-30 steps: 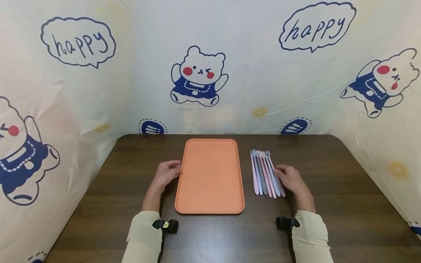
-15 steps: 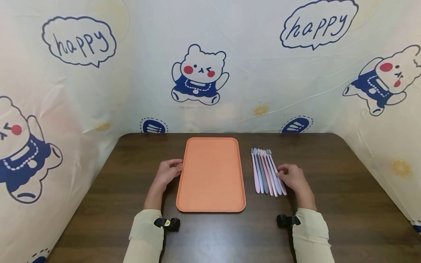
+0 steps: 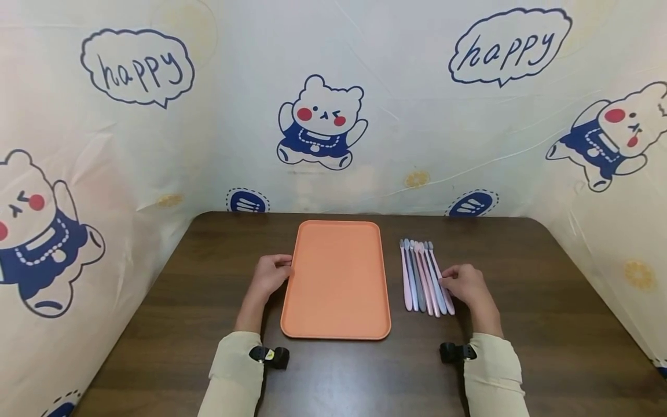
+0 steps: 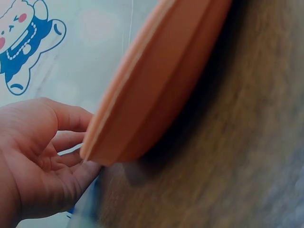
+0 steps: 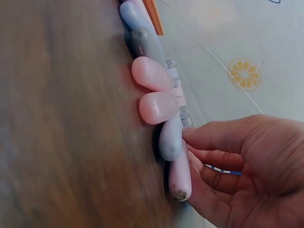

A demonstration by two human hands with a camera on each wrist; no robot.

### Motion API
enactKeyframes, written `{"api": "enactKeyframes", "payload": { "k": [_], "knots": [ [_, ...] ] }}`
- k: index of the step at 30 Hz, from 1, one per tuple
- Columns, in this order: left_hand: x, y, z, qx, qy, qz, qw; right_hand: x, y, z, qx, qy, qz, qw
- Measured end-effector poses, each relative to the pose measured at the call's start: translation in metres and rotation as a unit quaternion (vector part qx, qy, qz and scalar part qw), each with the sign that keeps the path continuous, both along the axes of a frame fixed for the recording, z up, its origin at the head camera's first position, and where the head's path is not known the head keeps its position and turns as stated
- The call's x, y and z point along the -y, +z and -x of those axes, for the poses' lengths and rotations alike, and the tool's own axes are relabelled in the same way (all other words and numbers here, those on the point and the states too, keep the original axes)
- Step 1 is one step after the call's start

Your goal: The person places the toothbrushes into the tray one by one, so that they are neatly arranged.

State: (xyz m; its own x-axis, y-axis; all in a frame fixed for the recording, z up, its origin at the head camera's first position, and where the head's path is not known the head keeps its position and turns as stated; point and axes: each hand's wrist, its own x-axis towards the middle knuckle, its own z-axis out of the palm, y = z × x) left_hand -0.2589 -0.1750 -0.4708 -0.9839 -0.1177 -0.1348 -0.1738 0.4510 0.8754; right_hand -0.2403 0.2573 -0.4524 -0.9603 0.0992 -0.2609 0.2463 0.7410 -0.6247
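Observation:
An orange rectangular tray (image 3: 336, 284) lies on the table, long side running away from me. My left hand (image 3: 271, 275) is at its left edge, relaxed fingertips touching the rim; the left wrist view has the thumb (image 4: 83, 175) low against the tray's side. Right of the tray, several toothbrushes (image 3: 422, 278) in pink, blue, grey and purple lie side by side, bristle heads away from me. Loosely bent, my right hand (image 3: 466, 284) touches the outermost purple toothbrush (image 5: 180, 175) with fingertips and thumb. Its other fingers are partly hidden behind the index finger and thumb.
The dark wood table (image 3: 333, 382) reaches back to a pale curtain (image 3: 406, 116) printed with cartoon bears. Black wrist cameras (image 3: 278, 357) sit on both cream sleeves (image 3: 492, 370). A strip of table separates the tray from the toothbrushes.
The head view has shifted slightly. Both hands, the tray and the toothbrushes keep their places relative to one another.

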Motion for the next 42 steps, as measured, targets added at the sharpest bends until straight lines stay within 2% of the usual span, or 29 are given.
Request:
{"api": "enactKeyframes", "payload": {
  "k": [9,17,23,34,42],
  "knots": [
    [0.002,-0.001,0.0,0.005,0.002,0.009,1.0,0.002,-0.003,0.001,-0.013,-0.032,-0.033,0.999],
    [0.001,0.0,-0.001,0.013,0.009,0.028,0.9995,-0.002,-0.002,0.002,-0.045,-0.009,-0.036,0.998],
    [0.001,0.0,-0.001,0.004,0.007,0.044,0.999,-0.004,-0.002,-0.001,-0.037,0.005,-0.011,0.999],
    [0.002,0.0,0.002,-0.004,0.007,0.055,0.9984,-0.009,-0.005,-0.003,-0.037,0.0,0.025,0.999],
    [0.004,-0.002,0.002,-0.004,0.009,0.052,0.9986,-0.012,-0.004,0.0,-0.022,-0.012,0.109,0.994]
  ]
}}
